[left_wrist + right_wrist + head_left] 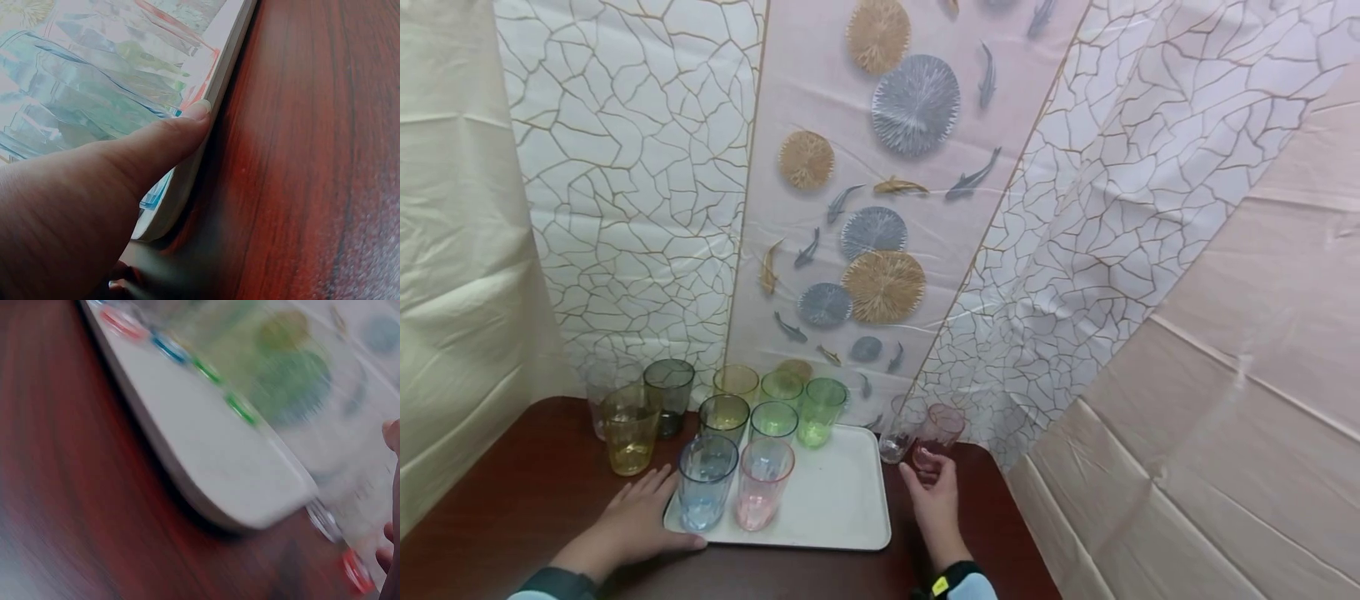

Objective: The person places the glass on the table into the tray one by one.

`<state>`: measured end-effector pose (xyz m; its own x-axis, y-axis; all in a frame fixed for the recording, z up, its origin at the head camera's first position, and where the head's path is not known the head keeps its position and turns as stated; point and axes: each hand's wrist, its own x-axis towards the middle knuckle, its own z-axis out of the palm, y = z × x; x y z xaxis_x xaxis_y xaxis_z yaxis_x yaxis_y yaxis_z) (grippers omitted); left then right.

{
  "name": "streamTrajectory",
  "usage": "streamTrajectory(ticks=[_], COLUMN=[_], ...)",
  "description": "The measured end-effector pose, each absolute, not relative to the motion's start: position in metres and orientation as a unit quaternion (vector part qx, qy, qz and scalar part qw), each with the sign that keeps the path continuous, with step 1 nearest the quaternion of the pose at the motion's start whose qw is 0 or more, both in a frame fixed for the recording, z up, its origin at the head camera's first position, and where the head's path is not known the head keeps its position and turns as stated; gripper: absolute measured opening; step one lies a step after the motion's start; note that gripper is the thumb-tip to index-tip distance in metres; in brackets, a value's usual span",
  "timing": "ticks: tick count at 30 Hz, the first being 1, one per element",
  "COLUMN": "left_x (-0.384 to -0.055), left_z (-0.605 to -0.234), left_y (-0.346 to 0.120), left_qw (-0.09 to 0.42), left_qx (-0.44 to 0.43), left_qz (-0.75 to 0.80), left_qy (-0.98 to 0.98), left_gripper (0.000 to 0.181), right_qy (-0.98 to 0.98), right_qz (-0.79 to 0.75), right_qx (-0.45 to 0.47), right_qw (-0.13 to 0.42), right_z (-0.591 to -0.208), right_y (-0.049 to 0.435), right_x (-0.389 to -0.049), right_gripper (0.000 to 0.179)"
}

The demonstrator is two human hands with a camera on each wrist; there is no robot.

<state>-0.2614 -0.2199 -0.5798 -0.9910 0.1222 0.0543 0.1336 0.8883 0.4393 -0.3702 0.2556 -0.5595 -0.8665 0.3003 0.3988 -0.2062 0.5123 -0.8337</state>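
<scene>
Pink-red tumbler (942, 427) stands upright on the reddish-brown wood-grained table (985, 521), right of the white tray (838, 504), beside a clear tumbler (896, 442); the right hand (936, 493) is at its near side, fingers loosely bent, thumb apart, contact unclear; the left hand (636, 518) has fingers extended, thumb on the tray's near-left rim, beside a blue-rimmed tumbler (703, 496)

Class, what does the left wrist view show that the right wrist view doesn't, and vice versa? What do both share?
Only the left wrist view: the left hand, its thumb over the white tray.
Only the right wrist view: part of the right hand, a clear tumbler and a red tumbler beyond the tray.
Both: the tray, red-brown table, pink tumbler.
</scene>
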Motion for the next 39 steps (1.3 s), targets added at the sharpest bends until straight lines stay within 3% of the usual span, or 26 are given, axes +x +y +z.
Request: streamTrajectory(ticks=[7, 17, 39], left_x=[-0.261, -0.261, -0.261], left_z=[-0.578, -0.574, -0.577], left_y=[-0.219, -0.218, -0.219], left_qw=[0.007, 0.002, 0.009], left_qx=[-0.063, -0.06, -0.06], left_qz=[-0.23, -0.229, -0.224], left_qy=[-0.971, -0.972, -0.973], left_gripper=[0.136, 0.133, 0.137], right_qy=[-0.835, -0.835, -0.822], right_qz=[0.484, 0.527, 0.546], right_qx=[-0.078, -0.051, -0.059], right_qw=[0.25, 0.15, 0.15], right_z=[-0.558, -0.556, -0.554], right_y=[0.303, 0.323, 0.321], right_x=[-0.401, -0.449, -0.45], right_gripper=[0.074, 0.112, 0.101])
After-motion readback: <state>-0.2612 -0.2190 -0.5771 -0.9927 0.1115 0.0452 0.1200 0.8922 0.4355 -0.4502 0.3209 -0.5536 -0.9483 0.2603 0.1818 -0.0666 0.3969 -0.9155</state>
